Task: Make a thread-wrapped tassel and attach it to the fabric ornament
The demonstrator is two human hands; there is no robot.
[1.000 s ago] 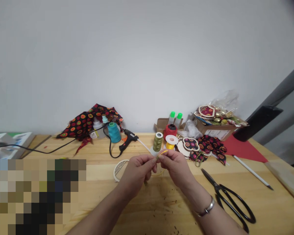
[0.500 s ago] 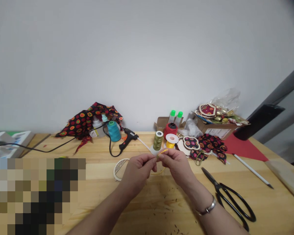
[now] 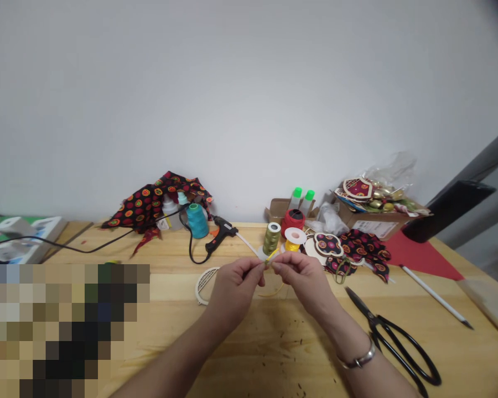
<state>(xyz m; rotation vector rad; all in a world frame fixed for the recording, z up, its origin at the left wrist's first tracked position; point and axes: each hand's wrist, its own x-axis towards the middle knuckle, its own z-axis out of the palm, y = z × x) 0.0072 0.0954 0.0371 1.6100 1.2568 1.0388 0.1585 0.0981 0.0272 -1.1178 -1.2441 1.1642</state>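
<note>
A yellow cord point(image 3: 273, 255) passes between my fingertips, and part of it hangs in a loop beneath them. My left hand point(image 3: 237, 287) is closed, thumb and forefinger pinching the cord. My right hand point(image 3: 305, 279), with a metal bracelet on its wrist, pinches the same cord close beside the left fingertips. Whether a knot lies there is too small to tell. Just behind the hands stand an olive-green ribbon spool point(image 3: 271, 239) and a yellow cord spool point(image 3: 294, 241). A round wooden frame with a lattice point(image 3: 203, 284) is partly hidden by my left hand.
Black scissors point(image 3: 382, 326) lie at the right, near a white pencil point(image 3: 435, 296). A glue gun point(image 3: 221, 237), teal thread cone point(image 3: 197, 222) and patterned cloth point(image 3: 149, 204) are at the back left. Fabric pieces point(image 3: 361, 246) and a filled cardboard box point(image 3: 373, 225) sit back right.
The whole view has shifted slightly, with things appearing a little further right. Both hands keep their pinch, and the yellow cord end now rises more clearly between the fingertips.
</note>
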